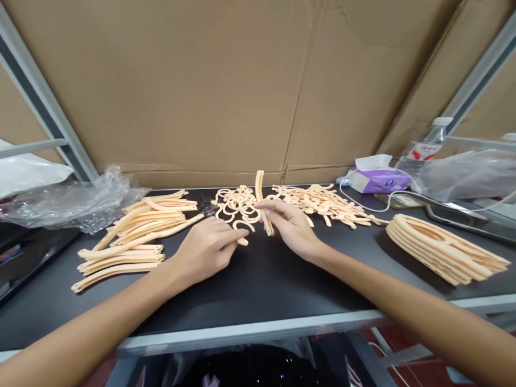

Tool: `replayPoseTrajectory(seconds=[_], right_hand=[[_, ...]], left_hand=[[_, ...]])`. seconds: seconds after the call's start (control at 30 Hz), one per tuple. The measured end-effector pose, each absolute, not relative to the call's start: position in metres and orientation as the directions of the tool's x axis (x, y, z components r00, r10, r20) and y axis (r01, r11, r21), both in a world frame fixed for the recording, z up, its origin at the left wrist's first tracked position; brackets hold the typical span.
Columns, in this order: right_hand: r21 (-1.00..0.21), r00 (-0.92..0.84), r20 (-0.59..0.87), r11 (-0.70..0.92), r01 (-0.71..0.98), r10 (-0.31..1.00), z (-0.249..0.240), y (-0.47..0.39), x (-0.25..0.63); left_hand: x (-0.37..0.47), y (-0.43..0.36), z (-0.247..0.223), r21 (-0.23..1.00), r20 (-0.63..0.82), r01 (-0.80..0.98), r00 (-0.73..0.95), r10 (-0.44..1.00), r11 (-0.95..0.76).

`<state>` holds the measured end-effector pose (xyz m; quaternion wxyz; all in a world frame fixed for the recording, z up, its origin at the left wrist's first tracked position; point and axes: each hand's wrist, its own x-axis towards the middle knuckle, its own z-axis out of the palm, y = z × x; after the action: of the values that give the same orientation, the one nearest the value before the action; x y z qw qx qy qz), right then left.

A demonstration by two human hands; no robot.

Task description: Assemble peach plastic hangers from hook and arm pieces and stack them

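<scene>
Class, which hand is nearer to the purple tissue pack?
Right. The right hand is in front of the tissue pack and to its left; the left hand is farther left.

Crumpled clear plastic (76, 202) lies at the frame's left; at right, a purple tissue pack (382, 180) sits near a labelled bottle (425, 151); brown cardboard (193, 82) spans the top.

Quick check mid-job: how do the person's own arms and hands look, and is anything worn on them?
The left hand and right hand are ungloved, with no ring visible. The left forearm and right forearm are slender and bare: no sleeve, watch, bracelet, cable or marking shows. The upper arms are out of frame.
</scene>
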<state>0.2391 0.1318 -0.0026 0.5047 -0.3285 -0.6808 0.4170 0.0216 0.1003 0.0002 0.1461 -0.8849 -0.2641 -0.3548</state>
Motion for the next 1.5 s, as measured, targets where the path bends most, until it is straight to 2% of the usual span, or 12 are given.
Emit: replayPoseTrajectory(seconds=[0.07,0.17,0.33,0.5,0.63,0.77,0.87,1.07,1.27,1.5], right_hand=[[-0.899,-0.265,0.408,0.435,0.049,0.874,-0.002,0.133,0.240],[-0.904,-0.240,0.397,0.423,0.066,0.886,-0.003,0.136,0.240],[-0.879,-0.212,0.429,0.460,0.127,0.878,-0.005,0.138,0.242],[-0.735,-0.262,0.553,0.611,0.293,0.791,-0.001,0.134,0.243],[-0.571,-0.335,0.638,0.718,0.397,0.693,-0.002,0.132,0.244],[-0.450,-0.392,0.696,0.791,0.414,0.602,-0.006,0.132,0.243],[-0.408,-0.410,0.701,0.799,0.442,0.584,-0.008,0.132,0.244],[-0.302,-0.479,0.647,0.776,0.553,0.593,-0.006,0.130,0.247],[-0.398,-0.540,0.591,0.799,0.452,0.600,-0.004,0.130,0.247],[-0.611,-0.463,0.481,0.664,0.432,0.744,0.008,0.122,0.245]], left_hand=[[0.023,0.100,-0.001,0.031,0.699,0.574,0.572,0.429,-0.818],[0.025,0.098,0.000,0.265,0.629,0.571,0.509,0.588,-0.777],[0.026,0.096,0.011,0.611,0.430,0.573,0.338,0.837,-0.546],[0.027,0.099,0.012,0.777,0.369,0.464,0.213,0.905,-0.426],[0.029,0.103,0.007,0.841,0.383,0.321,0.215,0.898,-0.436],[0.029,0.105,0.007,0.891,0.374,0.213,0.159,0.914,-0.402],[0.027,0.106,0.008,0.907,0.362,0.179,0.131,0.923,-0.381],[0.028,0.107,0.008,0.885,0.386,0.199,0.187,0.903,-0.420],[0.029,0.106,0.007,0.873,0.399,0.211,0.210,0.892,-0.440],[0.027,0.109,0.008,0.879,0.399,0.208,0.170,0.901,-0.429]])
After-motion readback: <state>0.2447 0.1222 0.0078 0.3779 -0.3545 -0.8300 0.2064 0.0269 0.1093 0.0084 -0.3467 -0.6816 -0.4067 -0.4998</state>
